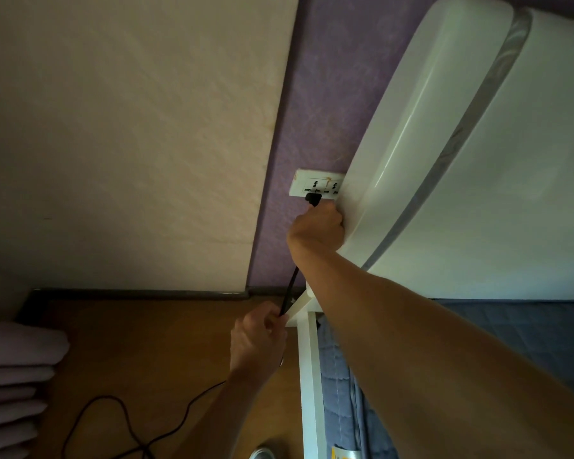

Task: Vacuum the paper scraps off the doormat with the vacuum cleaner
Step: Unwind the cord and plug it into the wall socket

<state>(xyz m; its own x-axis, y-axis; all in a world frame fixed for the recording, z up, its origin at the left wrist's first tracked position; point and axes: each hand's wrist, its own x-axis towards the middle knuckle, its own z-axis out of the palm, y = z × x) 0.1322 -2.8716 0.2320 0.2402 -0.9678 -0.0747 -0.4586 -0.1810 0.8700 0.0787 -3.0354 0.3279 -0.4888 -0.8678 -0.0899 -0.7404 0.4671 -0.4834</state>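
1. While the black plug (313,198) sat at the white wall socket (318,187), the right hand (316,228) was curled just below it, fingers closed around the plug's cord end.
2. From under that hand, the black cord (289,290) ran down to the left hand (258,339), which pinched it in a closed grip.
3. Below the left hand, the cord looped in loose coils over the wooden floor (140,342).
4. Neither the vacuum cleaner's body nor the doormat showed.
5. Right of both hands stood a white bed frame (309,376) with blue bedding (544,332); the white headboard (444,144) touched the right hand.
6. Far left of the left hand lay stacked pale folded cloths (14,376).
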